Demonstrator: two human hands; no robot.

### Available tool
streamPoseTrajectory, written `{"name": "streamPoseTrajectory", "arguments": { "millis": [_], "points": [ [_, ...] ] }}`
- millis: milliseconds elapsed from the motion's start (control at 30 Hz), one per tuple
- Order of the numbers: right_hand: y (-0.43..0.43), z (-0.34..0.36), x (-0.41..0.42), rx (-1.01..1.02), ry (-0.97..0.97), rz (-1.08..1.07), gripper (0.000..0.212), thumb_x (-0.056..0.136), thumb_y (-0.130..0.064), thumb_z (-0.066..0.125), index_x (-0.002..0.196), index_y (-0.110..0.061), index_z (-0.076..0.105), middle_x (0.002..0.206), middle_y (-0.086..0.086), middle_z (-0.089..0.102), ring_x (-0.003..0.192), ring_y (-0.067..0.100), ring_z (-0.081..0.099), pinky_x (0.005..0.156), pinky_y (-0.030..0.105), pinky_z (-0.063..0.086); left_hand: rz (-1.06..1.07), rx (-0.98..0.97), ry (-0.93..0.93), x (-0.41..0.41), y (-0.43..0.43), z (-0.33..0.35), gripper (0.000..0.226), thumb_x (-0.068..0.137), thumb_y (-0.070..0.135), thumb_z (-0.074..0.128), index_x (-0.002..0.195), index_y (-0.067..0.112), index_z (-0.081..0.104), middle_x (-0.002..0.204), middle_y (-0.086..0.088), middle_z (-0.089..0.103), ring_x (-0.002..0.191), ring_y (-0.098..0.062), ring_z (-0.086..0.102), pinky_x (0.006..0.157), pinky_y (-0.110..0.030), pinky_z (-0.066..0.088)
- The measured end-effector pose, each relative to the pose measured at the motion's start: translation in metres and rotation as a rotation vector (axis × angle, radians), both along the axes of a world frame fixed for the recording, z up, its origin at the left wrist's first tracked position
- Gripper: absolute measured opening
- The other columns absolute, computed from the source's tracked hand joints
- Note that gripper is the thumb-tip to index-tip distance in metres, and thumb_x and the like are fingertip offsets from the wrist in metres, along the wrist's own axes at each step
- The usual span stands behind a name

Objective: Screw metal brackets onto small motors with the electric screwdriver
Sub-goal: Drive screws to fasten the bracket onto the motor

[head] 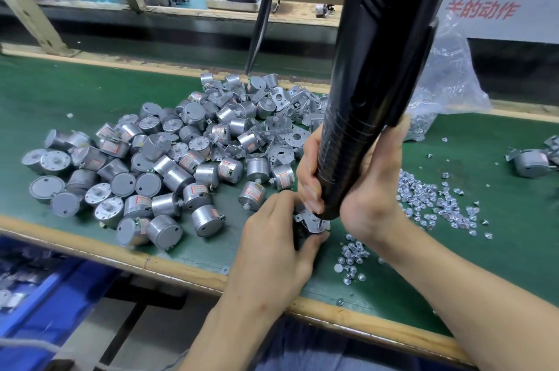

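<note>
My right hand (pixel 363 177) grips the black electric screwdriver (pixel 372 74), which stands nearly upright with its tip down on a metal bracket (pixel 311 219). The bracket lies on a small motor that my left hand (pixel 272 246) holds on the green mat; the motor itself is mostly hidden by my fingers. A big pile of silver motors (pixel 145 168) covers the mat to the left. Loose brackets (pixel 281 125) lie mixed in behind my hands. Small silver screws (pixel 429 201) are scattered to the right.
A clear plastic bag of parts (pixel 444 80) sits at the back right. Another motor (pixel 532 162) lies at the far right. The wooden table edge (pixel 151 261) runs in front. A blue crate (pixel 45 295) stands below left. A black cable (pixel 263 13) hangs behind.
</note>
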State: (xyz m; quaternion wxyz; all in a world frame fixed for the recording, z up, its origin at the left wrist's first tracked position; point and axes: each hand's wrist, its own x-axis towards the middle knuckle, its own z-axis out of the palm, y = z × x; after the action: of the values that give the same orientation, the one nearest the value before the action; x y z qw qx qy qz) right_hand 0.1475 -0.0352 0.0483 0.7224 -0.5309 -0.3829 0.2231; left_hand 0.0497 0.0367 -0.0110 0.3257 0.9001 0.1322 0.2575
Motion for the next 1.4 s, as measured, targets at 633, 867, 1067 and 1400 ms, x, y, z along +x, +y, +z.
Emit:
{"name": "streamPoseTrajectory", "arguments": {
  "millis": [633, 867, 1067, 1400],
  "points": [
    [0.004, -0.001, -0.005, 0.056, 0.096, -0.062, 0.080, 0.062, -0.100, 0.043, 0.059, -0.021, 0.056, 0.049, 0.002, 0.050, 0.037, 0.023, 0.041, 0.045, 0.028, 0.035, 0.020, -0.024, 0.017, -0.002, -0.002, 0.003, 0.038, 0.075, 0.021, 0.078, 0.091, 0.030, 0.045, 0.076, 0.020, 0.046, 0.067, 0.001, 0.046, 0.063, -0.013, 0.032],
    [0.001, -0.004, 0.005, 0.144, 0.140, 0.098, 0.084, 0.071, -0.096, 0.033, 0.065, -0.014, 0.053, 0.051, 0.001, 0.050, 0.038, 0.017, 0.043, 0.046, 0.022, 0.039, 0.043, 0.017, -0.006, 0.001, -0.001, -0.001, 0.042, 0.075, 0.025, 0.081, 0.094, 0.033, 0.045, 0.084, 0.024, 0.048, 0.072, 0.008, 0.047, 0.069, -0.003, 0.034],
    [-0.005, 0.006, 0.036, 0.142, 0.152, 0.049, 0.083, 0.076, -0.095, 0.022, 0.069, -0.019, 0.056, 0.054, -0.002, 0.048, 0.042, 0.015, 0.042, 0.047, 0.023, 0.037, 0.041, 0.030, 0.022, -0.001, -0.001, -0.002, 0.042, 0.077, 0.029, 0.081, 0.111, 0.025, 0.057, 0.091, 0.028, 0.048, 0.079, 0.011, 0.048, 0.076, 0.000, 0.033],
    [-0.006, -0.008, 0.056, 0.080, 0.128, -0.085, 0.084, 0.060, -0.097, 0.047, 0.075, -0.015, 0.053, 0.055, 0.001, 0.049, 0.043, 0.020, 0.042, 0.048, 0.027, 0.038, 0.001, 0.046, 0.008, -0.006, -0.003, -0.003, 0.041, 0.080, 0.028, 0.079, 0.116, 0.025, 0.059, 0.090, 0.029, 0.046, 0.081, 0.015, 0.046, 0.075, 0.000, 0.032]
  ]
}}
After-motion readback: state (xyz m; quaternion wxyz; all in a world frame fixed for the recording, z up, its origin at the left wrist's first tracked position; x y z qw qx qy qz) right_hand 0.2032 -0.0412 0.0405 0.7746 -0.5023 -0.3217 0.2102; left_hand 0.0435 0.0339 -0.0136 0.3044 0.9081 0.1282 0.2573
